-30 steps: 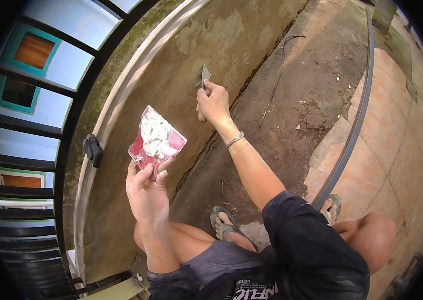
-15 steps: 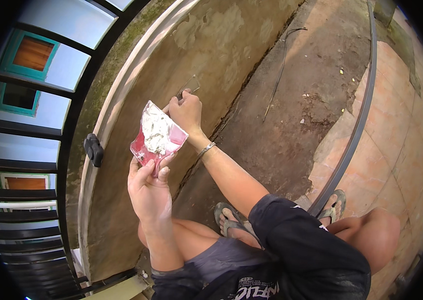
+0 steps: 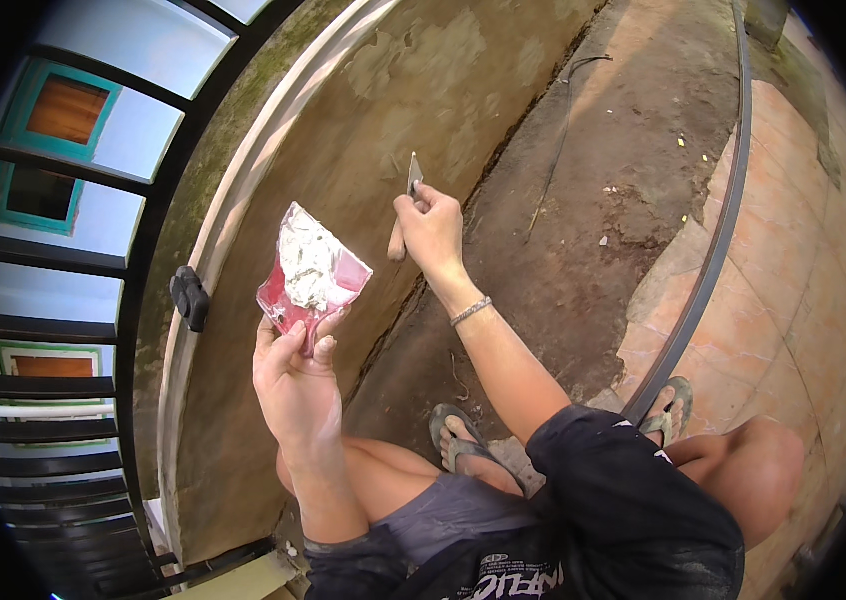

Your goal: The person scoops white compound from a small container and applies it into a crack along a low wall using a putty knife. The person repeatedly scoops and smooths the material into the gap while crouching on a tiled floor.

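My left hand (image 3: 295,380) holds up a red flat scraper board (image 3: 328,290) heaped with white putty (image 3: 305,262). My right hand (image 3: 430,228) grips a small putty knife (image 3: 411,180) by its wooden handle, the metal blade pointing up at the low brown plastered wall (image 3: 343,130). The blade sits close to the wall surface, right of the board. I am squatting, with my knees and sandalled feet (image 3: 463,445) below my arms.
A black metal fence (image 3: 133,260) tops the wall on the left, with a black latch (image 3: 189,297). Bare dirt ground (image 3: 593,200) lies beside the wall. A dark rail (image 3: 718,230) curves along tiled paving (image 3: 793,250) at right.
My right hand went down to the board with the knife, then rose again up and to the right toward the wall. The left hand and board stayed nearly still.
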{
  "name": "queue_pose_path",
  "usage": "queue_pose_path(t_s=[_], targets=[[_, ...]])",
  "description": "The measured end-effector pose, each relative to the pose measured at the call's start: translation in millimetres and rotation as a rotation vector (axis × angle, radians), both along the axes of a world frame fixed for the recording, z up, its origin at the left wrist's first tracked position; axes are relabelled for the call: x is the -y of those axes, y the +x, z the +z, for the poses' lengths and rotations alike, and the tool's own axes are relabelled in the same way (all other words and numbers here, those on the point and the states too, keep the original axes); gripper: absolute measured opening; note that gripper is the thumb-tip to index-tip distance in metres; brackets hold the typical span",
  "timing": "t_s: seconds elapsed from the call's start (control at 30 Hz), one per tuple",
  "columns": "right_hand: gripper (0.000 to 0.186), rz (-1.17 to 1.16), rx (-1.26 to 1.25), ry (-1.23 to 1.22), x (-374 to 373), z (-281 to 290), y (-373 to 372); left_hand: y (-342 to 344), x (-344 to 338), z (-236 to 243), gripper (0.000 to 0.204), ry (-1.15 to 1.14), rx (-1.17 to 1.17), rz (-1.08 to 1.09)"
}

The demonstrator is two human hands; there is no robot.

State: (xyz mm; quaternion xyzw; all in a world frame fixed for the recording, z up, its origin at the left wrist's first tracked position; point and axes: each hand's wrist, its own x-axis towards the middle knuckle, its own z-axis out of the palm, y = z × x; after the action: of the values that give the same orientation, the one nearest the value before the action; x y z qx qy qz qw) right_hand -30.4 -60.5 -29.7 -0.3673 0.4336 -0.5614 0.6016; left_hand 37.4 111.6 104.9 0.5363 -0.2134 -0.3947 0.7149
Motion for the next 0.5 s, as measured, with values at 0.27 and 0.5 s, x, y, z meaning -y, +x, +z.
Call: queue_pose_path(t_s=[0.27, 0.5], targets=[[0.050, 0.194, 0.056, -0.089, 10.2, 9.1, 0.3, 0.4, 1.4, 1.5, 0.045, -0.009, -0.016, -0.029], [0.051, 0.181, 0.161, -0.201, 37.6, 15.8, -9.4, -1.8, 1.5, 2.2, 0.044, -0.006, -0.001, -0.026]])
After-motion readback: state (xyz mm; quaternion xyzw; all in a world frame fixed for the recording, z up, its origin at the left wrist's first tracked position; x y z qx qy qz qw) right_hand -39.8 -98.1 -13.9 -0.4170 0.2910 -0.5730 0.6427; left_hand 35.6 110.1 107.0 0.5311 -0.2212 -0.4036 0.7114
